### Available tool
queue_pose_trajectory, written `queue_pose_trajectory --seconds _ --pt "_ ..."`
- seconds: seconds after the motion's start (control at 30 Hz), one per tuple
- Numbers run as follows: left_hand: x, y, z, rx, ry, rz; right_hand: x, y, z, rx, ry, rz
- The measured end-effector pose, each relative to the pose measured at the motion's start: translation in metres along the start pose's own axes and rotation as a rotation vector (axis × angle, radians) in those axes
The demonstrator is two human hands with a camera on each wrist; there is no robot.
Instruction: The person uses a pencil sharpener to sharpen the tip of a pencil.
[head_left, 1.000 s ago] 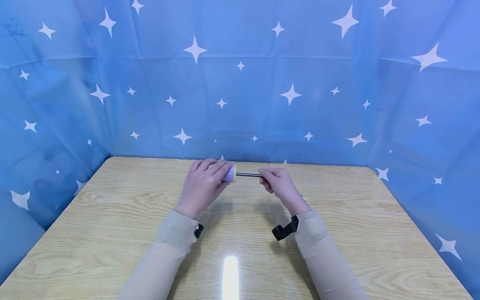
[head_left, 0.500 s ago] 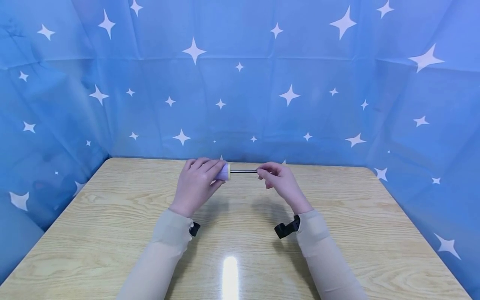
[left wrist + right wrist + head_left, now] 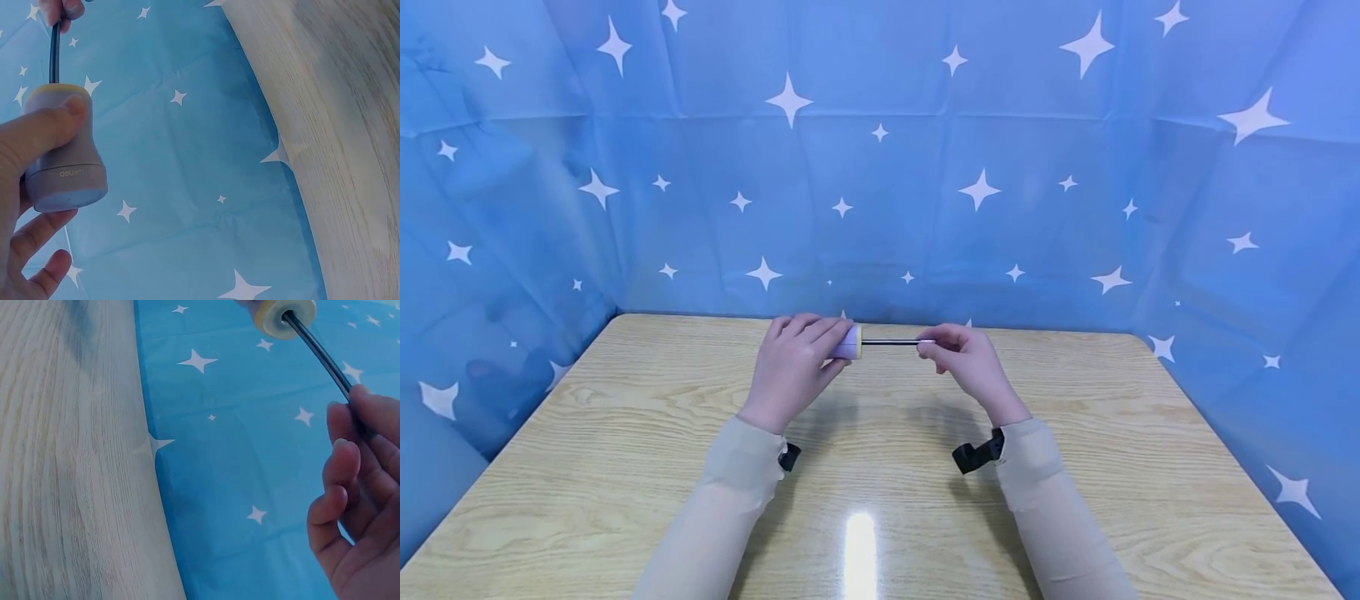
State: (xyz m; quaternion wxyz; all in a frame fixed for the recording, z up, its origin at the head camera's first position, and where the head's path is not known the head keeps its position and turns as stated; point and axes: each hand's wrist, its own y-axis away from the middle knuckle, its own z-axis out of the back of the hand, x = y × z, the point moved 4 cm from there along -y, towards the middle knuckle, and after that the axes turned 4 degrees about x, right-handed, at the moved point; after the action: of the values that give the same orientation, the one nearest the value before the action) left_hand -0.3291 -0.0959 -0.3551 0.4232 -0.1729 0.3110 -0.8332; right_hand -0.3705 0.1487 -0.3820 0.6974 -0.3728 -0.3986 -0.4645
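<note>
Star-printed blue cloth (image 3: 895, 233) is hung behind the desk (image 3: 625, 467). The left hand (image 3: 786, 367) and right hand (image 3: 973, 364) are held above it; there, a lavender handle (image 3: 65, 147) is gripped by the left fingers (image 3: 53, 127), its dark shaft (image 3: 889, 342) pinched by the right fingers (image 3: 377, 412).

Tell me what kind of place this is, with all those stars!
It looks like a little indoor corner, perhaps set up for filming handiwork. A star-patterned blue sheet surrounds the wooden table on three sides, and small black gadgets sit at both wrists.
</note>
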Motion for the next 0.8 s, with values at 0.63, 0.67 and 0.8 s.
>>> queue_pose_trajectory --seconds 0.63,0.67,0.8 --pt "-0.0023 0.0007 0.0011 -0.046 -0.005 -0.034 0.002 -0.0009 -0.0046 0.014 -0.022 0.002" --pt "-0.0024 0.0008 0.0008 -0.047 -0.004 -0.035 0.0015 -0.0009 -0.0051 0.012 -0.035 -0.003" --pt "-0.0031 0.0007 -0.0002 -0.05 -0.004 -0.044 -0.0014 -0.001 -0.007 0.009 -0.097 -0.042"
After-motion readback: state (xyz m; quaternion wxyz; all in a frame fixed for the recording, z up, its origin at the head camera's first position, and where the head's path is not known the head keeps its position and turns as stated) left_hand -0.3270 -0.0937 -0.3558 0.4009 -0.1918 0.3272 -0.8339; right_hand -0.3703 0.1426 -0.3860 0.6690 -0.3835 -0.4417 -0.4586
